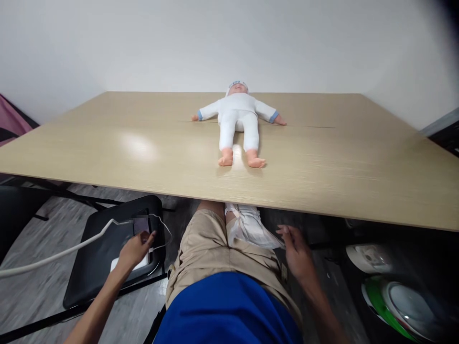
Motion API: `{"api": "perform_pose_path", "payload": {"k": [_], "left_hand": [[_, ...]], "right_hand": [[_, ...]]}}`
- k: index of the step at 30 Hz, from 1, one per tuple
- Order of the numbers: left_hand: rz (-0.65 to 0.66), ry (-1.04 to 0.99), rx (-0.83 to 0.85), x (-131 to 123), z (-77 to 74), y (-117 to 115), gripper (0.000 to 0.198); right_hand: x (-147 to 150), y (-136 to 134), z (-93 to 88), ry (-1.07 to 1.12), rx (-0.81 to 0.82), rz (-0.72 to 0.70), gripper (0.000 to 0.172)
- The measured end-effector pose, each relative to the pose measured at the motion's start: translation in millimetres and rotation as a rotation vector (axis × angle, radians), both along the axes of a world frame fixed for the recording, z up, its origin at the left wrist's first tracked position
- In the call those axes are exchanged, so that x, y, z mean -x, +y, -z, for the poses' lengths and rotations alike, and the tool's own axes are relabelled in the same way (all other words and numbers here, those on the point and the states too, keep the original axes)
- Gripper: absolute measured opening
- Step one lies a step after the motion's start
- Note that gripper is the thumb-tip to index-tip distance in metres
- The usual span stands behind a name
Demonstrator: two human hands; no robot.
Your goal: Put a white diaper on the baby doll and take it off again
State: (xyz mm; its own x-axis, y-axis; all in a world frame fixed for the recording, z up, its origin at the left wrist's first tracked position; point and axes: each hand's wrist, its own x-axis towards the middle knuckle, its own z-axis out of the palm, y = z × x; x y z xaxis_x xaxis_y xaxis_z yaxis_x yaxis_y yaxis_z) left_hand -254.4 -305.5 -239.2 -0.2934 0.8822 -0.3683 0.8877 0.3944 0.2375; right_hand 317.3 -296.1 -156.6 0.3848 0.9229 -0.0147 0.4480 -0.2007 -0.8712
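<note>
My right hand (294,251) pinches the edge of a white, crumpled, cloth-like thing (249,227), which lies across my lap and reaches under the table edge. My left hand (137,247) hovers at the lower end of a phone-like dark device (141,224) on the black chair (96,258). Its fingers are loosely bent and apart, with nothing visibly held; whether they touch the device I cannot tell. A baby doll (238,114) in a white suit with blue cuffs and a white cap lies on its back on the table (161,162), arms spread, bare feet towards me.
A thick pale cable (71,249) runs from the left to the chair, where a white object (138,263) lies partly under my left wrist. At the lower right stand a white rounded item (369,258) and a green-rimmed one (380,301). A pale wall rises behind the table.
</note>
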Motion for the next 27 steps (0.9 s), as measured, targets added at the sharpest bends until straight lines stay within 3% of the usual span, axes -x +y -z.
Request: {"api": "perform_pose_path", "payload": {"k": [3,5,10,19,23,27], "left_hand": [[0.091,0.128,-0.123,-27,-1.9,-11,0.065],[0.064,0.279,-0.201,-33,3.6,-22,0.070],[-0.091,0.396,-0.277,-16,25.5,-39,0.078],[-0.019,0.344,-0.234,13,49.7,-50,0.064],[-0.004,0.306,-0.271,12,48.8,-56,0.063],[-0.034,0.141,-0.411,-9,30.2,-59,0.066]], "right_hand": [[5,4,5.9,0.034,0.005,-0.054,0.066],[11,2,9.3,0.048,-0.001,-0.084,0.065],[21,-9,18.3,0.087,0.005,-0.129,0.064],[8,-14,18.0,0.058,-0.008,-0.033,0.056],[4,-15,13.8,0.063,-0.007,-0.008,0.054],[1,-18,15.7,0.060,-0.004,0.002,0.054]]}}
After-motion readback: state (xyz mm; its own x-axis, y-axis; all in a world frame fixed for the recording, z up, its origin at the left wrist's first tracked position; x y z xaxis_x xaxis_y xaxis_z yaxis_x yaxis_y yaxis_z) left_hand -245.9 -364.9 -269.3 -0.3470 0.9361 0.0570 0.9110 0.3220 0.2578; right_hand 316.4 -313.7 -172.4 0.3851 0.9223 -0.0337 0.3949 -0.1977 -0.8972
